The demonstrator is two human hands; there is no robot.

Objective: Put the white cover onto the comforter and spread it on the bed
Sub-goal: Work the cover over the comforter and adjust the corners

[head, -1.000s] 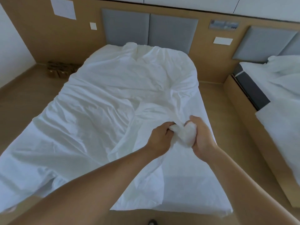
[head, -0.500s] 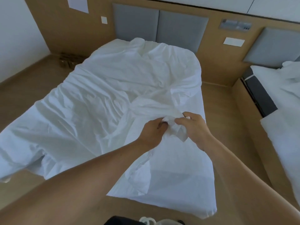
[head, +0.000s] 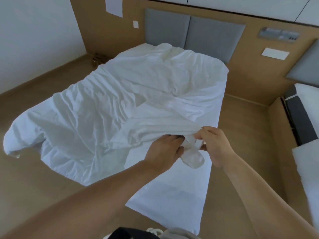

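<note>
White cover point(head: 120, 104) rumpled over bed point(head: 181, 187) | left hand point(head: 164, 149), right hand point(head: 214, 145) both clamped on its corner

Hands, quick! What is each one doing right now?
Left hand: closed, gripping a bunched corner of the crumpled white fabric cover.
Right hand: closed, pinching the same corner from the other side.

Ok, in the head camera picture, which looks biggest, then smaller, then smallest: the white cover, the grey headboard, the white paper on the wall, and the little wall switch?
Largest to smallest, as they look:
1. white cover
2. grey headboard
3. white paper, partly cut off by the picture's top edge
4. wall switch
The cover lies nearer the camera, which adds to its look.
</note>
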